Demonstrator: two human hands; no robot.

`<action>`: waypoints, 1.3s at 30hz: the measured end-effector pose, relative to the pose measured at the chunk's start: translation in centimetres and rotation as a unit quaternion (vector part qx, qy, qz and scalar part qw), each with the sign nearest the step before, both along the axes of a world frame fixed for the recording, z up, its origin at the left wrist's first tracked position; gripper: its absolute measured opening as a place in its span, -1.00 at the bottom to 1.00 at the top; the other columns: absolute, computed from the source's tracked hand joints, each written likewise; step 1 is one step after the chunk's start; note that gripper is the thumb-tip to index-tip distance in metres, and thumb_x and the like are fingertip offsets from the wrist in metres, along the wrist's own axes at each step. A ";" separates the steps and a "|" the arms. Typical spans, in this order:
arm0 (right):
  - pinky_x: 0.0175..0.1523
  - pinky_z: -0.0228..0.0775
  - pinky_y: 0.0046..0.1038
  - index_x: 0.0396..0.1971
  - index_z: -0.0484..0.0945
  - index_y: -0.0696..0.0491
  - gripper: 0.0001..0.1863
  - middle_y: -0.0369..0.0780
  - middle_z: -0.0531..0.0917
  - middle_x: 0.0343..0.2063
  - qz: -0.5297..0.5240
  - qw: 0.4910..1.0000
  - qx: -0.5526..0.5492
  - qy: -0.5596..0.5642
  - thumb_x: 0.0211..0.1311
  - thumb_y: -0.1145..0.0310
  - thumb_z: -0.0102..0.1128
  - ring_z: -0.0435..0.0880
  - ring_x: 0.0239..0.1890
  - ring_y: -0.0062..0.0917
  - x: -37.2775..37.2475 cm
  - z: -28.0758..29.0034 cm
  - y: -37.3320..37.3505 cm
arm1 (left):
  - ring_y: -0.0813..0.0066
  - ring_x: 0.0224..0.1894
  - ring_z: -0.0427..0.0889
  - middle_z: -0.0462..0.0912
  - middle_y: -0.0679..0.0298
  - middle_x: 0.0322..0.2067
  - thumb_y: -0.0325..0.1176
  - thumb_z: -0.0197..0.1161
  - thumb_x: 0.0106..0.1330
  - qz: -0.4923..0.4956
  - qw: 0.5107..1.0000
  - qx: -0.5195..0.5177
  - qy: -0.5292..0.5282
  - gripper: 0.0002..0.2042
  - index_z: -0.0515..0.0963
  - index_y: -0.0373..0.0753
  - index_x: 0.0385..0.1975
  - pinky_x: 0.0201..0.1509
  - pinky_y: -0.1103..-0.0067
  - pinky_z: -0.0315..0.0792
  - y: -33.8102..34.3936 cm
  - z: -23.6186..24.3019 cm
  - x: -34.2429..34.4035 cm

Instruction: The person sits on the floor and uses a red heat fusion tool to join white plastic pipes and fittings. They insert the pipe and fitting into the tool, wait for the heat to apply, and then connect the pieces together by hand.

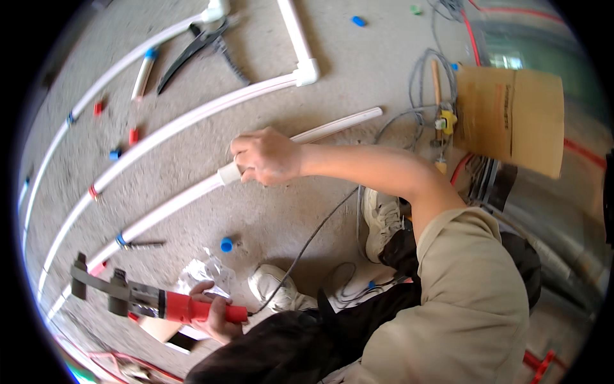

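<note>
My right hand [267,155] is closed around a white plastic pipe [339,125], right beside a white coupling [229,173]. On the coupling's other side a long white pipe [166,208] runs toward the lower left. Low at the left, my left hand [220,317] grips the red handle of a pipe fusion welder [185,308]. Its metal heating plate with round dark sockets points left, apart from the joint in my right hand. A grey cord leads from the handle's end toward the upper right. My left palm is partly hidden by the handle.
Further white pipes [198,115] and an elbow [307,72] lie beyond. Pipe cutters [192,51], a capped pipe piece [144,73] and blue and red caps [226,244] are scattered on the concrete floor. At right stand a cardboard box [511,118] and tangled cable [419,83].
</note>
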State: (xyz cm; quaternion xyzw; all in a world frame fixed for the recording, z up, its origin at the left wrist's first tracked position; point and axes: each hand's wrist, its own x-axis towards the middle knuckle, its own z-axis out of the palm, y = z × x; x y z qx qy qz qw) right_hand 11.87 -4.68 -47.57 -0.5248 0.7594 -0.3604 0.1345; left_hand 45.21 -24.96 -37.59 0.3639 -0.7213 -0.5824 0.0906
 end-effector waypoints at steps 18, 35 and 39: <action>-0.06 0.59 -0.19 -0.45 0.68 0.04 -0.76 -0.21 0.61 -0.27 -0.022 0.999 0.024 -0.011 -0.01 0.25 0.55 0.69 -0.15 -0.25 0.7 -0.5 0.3 | 0.11 -0.43 0.67 0.50 0.21 -0.66 -0.49 0.27 -0.04 -0.112 0.962 -0.217 0.118 -0.92 0.55 -0.24 -0.53 -0.18 0.20 0.63 1.8 5.3 -2.8; 0.16 0.56 -0.10 0.18 0.53 0.21 -0.42 0.06 0.64 0.05 0.258 0.802 0.527 0.110 0.32 0.13 0.42 0.70 0.08 -0.04 -12.7 19.6 9.2 | 0.22 -0.31 0.67 0.50 0.24 -0.66 -0.53 0.24 -0.07 0.227 0.972 -0.055 0.021 -0.92 0.49 -0.35 -0.70 0.02 0.30 0.58 8.6 12.4 -2.6; 0.11 0.56 -0.10 0.11 0.55 0.14 -0.50 0.01 0.65 0.05 0.056 0.940 0.333 0.044 0.31 0.16 0.42 0.71 0.06 -0.10 -13.3 14.2 14.1 | 0.34 -0.53 0.53 0.45 0.26 -0.71 -0.41 0.20 -0.06 0.114 0.975 -0.190 0.025 -0.86 0.48 -0.32 -0.73 0.04 0.28 0.59 9.7 12.1 -4.2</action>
